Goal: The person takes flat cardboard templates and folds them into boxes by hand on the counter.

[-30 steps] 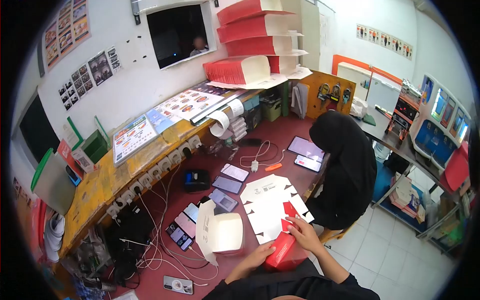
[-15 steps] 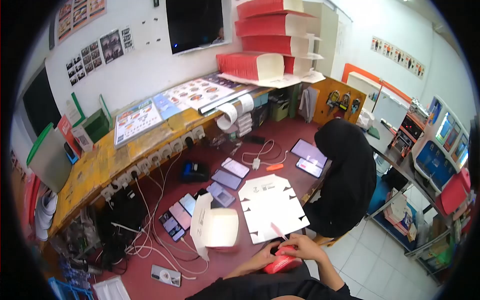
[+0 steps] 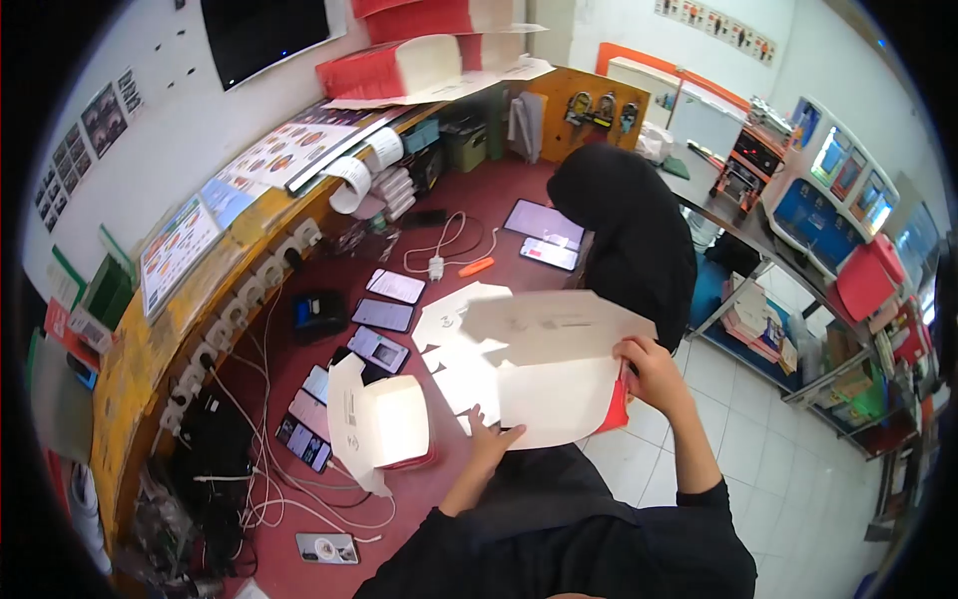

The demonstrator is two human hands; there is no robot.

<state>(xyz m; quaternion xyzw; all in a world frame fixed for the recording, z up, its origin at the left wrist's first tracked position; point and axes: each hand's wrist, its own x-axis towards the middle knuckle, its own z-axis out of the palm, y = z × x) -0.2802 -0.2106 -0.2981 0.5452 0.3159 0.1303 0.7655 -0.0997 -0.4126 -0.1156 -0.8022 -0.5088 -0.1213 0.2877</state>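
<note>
A partly folded food carton (image 3: 559,394), cream inside and red outside, is tilted above the table's near right edge, its long flap raised. My right hand (image 3: 654,374) grips its right side, thumb on the inner face and fingers partly hidden. At the lower left corner is my left hand (image 3: 487,444), thumb and finger spread apart; the thumb overlaps the carton's edge, though I cannot tell if it presses on it. Under the carton lies a flat white carton blank (image 3: 464,369), partly covered. An assembled carton (image 3: 399,419) with its lid flap up stands to the left.
Several phones (image 3: 384,314) lie on the red table (image 3: 439,549), some on charging cables (image 3: 269,489). A black device (image 3: 319,314) and an orange cutter-like object (image 3: 477,268) lie farther back. A person in black (image 3: 639,240) sits at the right. Red cartons (image 3: 389,70) are stacked on the shelf.
The red carton, earlier folded small in both hands near my lap, is now spread open and raised over the flat blank. My hands have moved apart, and the view has shifted right.
</note>
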